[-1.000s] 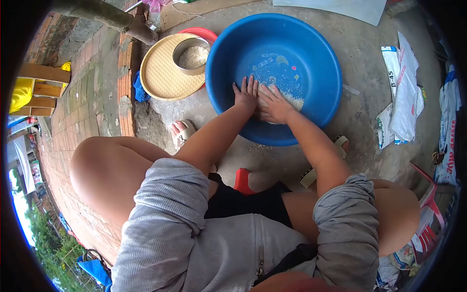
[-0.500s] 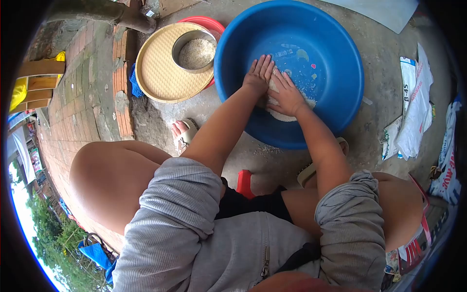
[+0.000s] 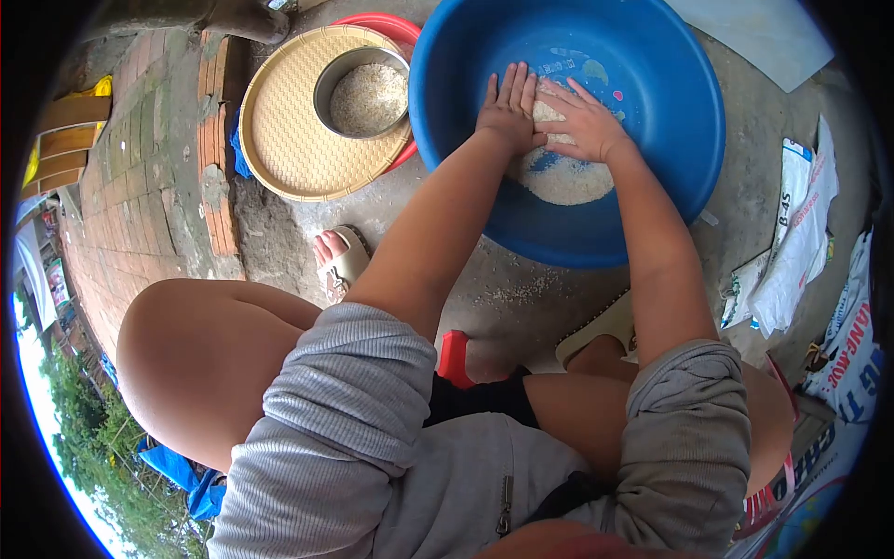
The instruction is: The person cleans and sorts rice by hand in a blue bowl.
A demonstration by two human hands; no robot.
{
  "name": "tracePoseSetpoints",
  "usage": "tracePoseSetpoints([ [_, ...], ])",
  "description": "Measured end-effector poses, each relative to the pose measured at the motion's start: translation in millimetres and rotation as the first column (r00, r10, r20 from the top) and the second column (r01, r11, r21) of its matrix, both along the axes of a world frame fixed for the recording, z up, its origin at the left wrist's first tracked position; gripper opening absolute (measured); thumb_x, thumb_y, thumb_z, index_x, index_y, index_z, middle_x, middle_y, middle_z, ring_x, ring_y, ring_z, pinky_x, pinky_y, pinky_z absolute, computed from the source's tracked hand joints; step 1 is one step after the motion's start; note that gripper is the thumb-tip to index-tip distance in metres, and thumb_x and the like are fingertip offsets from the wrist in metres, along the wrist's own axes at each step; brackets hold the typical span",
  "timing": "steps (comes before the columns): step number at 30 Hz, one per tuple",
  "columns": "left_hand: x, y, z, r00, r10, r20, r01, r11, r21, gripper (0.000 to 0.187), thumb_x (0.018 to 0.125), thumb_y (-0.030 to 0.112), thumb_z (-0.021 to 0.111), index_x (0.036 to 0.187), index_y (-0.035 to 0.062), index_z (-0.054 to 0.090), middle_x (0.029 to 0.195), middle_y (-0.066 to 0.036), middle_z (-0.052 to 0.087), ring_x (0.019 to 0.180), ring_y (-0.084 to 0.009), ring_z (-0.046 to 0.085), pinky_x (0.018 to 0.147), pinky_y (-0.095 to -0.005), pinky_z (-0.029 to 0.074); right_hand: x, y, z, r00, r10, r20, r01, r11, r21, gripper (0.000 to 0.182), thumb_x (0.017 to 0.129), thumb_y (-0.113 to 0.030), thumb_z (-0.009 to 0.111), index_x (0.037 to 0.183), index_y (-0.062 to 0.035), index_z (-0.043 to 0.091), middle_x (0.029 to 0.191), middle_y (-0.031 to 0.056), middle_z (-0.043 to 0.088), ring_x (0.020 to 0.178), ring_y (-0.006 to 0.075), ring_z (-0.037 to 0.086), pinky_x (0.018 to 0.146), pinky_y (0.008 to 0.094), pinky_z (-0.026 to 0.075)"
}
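A large blue basin [image 3: 703, 140] stands on the ground in front of me, with pale grain that looks like rice [image 3: 570, 184] spread over the near part of its floor. My left hand [image 3: 510, 110] reaches into it, fingers stretched out and pointing away from me, against a mound of the grain. Just to the right, my right hand [image 3: 585, 123] lies flat across that mound, fingers outstretched to the upper left. The two hands almost meet, and between them some grain shows. Neither hand is closed around anything; part of the mound is hidden beneath them.
Left of the basin, a round metal container [image 3: 368, 102] of grain sits on a woven bamboo tray [image 3: 279, 130], above a red basin [image 3: 396, 28]. Printed sacks [image 3: 796, 233] lie to the right. Scattered grains [image 3: 521, 293] and a red plastic piece [image 3: 453, 359] are near my feet.
Both hands have shifted toward the basin's far side, the right one turning more sideways. More grain shows on the near floor of the basin. The camera view has also moved slightly.
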State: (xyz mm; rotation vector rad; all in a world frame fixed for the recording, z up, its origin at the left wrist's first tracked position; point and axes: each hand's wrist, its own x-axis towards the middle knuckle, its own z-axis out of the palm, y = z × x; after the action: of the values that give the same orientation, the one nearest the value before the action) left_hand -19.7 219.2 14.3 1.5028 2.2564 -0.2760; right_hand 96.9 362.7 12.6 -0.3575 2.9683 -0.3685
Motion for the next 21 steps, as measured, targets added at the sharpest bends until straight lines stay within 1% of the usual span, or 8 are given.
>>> tracePoseSetpoints([
  [4, -2, 3, -13, 1.000, 0.021, 0.011, -0.021, 0.998, 0.060, 0.088, 0.089, 0.063, 0.037, 0.150, 0.0132, -0.001, 0.156, -0.017, -0.006, 0.144, -0.0301, -0.008, 0.115, -0.0481, -0.001, 4, 7, -3, 0.993, -0.117, 0.023, 0.116, 0.992, 0.059, 0.034, 0.089, -0.046, 0.052, 0.118, -0.0309, 0.061, 0.149, -0.0011, 0.031, 0.142, 0.0198, 0.018, 0.117, 0.0432, 0.012],
  [7, -1, 6, 0, 0.999, 0.017, 0.044, -0.019, 0.999, 0.049, 0.081, 0.090, 0.063, 0.033, 0.151, 0.0213, 0.000, 0.155, -0.017, -0.007, 0.144, -0.0318, -0.010, 0.114, -0.0503, -0.003, 11, 41, -24, 0.877, -0.472, -0.094, 0.481, 0.861, 0.165, 0.036, 0.091, -0.042, 0.050, 0.123, -0.0269, 0.059, 0.151, 0.0004, 0.027, 0.142, 0.0203, 0.018, 0.116, 0.0443, 0.012],
  [9, 2, 3, 3, 0.998, -0.014, 0.057, 0.015, 1.000, -0.022, 0.078, 0.091, 0.063, 0.031, 0.151, 0.0243, 0.000, 0.155, -0.017, -0.007, 0.143, -0.0328, -0.010, 0.114, -0.0513, -0.003, 18, 62, -46, 0.649, -0.721, -0.244, 0.711, 0.688, -0.144, 0.042, 0.094, -0.040, 0.044, 0.132, -0.0232, 0.051, 0.152, -0.0008, 0.026, 0.142, 0.0213, 0.019, 0.116, 0.0455, 0.012],
  [10, 2, 2, 0, 0.998, -0.015, 0.054, 0.015, 1.000, 0.000, 0.078, 0.090, 0.063, 0.032, 0.151, 0.0244, 0.001, 0.155, -0.017, -0.008, 0.143, -0.0334, -0.011, 0.113, -0.0518, -0.004, 16, 43, -44, 0.645, -0.726, -0.238, 0.716, 0.683, -0.142, 0.042, 0.094, -0.040, 0.044, 0.132, -0.0232, 0.051, 0.152, -0.0008, 0.026, 0.142, 0.0213, 0.019, 0.116, 0.0455, 0.012],
  [13, 1, 8, -1, 1.000, -0.013, 0.026, 0.014, 1.000, -0.021, 0.080, 0.089, 0.065, 0.033, 0.151, 0.0241, 0.003, 0.155, -0.017, -0.009, 0.143, -0.0336, -0.011, 0.113, -0.0520, -0.004, -20, -42, -49, 0.249, -0.899, -0.360, 0.966, 0.256, 0.030, 0.050, 0.097, -0.040, 0.035, 0.144, -0.0242, 0.033, 0.153, 0.0033, 0.025, 0.142, 0.0264, 0.018, 0.115, 0.0481, 0.010],
  [17, -4, 0, 4, 0.992, -0.124, -0.004, 0.122, 0.983, -0.137, 0.089, 0.083, 0.072, 0.038, 0.151, 0.0234, 0.006, 0.155, -0.018, -0.009, 0.143, -0.0341, -0.012, 0.113, -0.0527, -0.003, -16, -67, -47, 0.499, -0.849, -0.175, 0.843, 0.522, -0.128, 0.052, 0.097, -0.041, 0.034, 0.146, -0.0239, 0.029, 0.154, 0.0058, 0.022, 0.142, 0.0275, 0.016, 0.114, 0.0500, 0.010],
  [19, 5, -2, 7, 0.993, -0.122, -0.008, 0.119, 0.982, -0.149, 0.092, 0.082, 0.072, 0.040, 0.151, 0.0240, 0.004, 0.155, -0.018, -0.010, 0.142, -0.0351, -0.013, 0.113, -0.0531, -0.002, 0, -44, -37, 0.820, -0.526, -0.225, 0.531, 0.846, -0.041, 0.054, 0.098, -0.043, 0.032, 0.148, -0.0246, 0.024, 0.155, 0.0038, 0.019, 0.142, 0.0266, 0.016, 0.114, 0.0504, 0.009],
  [21, 12, -7, 12, 0.994, -0.109, -0.002, 0.107, 0.980, -0.167, 0.095, 0.081, 0.072, 0.043, 0.151, 0.0247, 0.001, 0.155, -0.018, -0.011, 0.142, -0.0361, -0.014, 0.112, -0.0534, -0.002, 14, -24, -10, 0.822, -0.562, -0.094, 0.569, 0.810, 0.142, 0.054, 0.098, -0.044, 0.030, 0.148, -0.0262, 0.021, 0.156, 0.0039, 0.016, 0.143, 0.0263, 0.015, 0.115, 0.0495, 0.008],
])
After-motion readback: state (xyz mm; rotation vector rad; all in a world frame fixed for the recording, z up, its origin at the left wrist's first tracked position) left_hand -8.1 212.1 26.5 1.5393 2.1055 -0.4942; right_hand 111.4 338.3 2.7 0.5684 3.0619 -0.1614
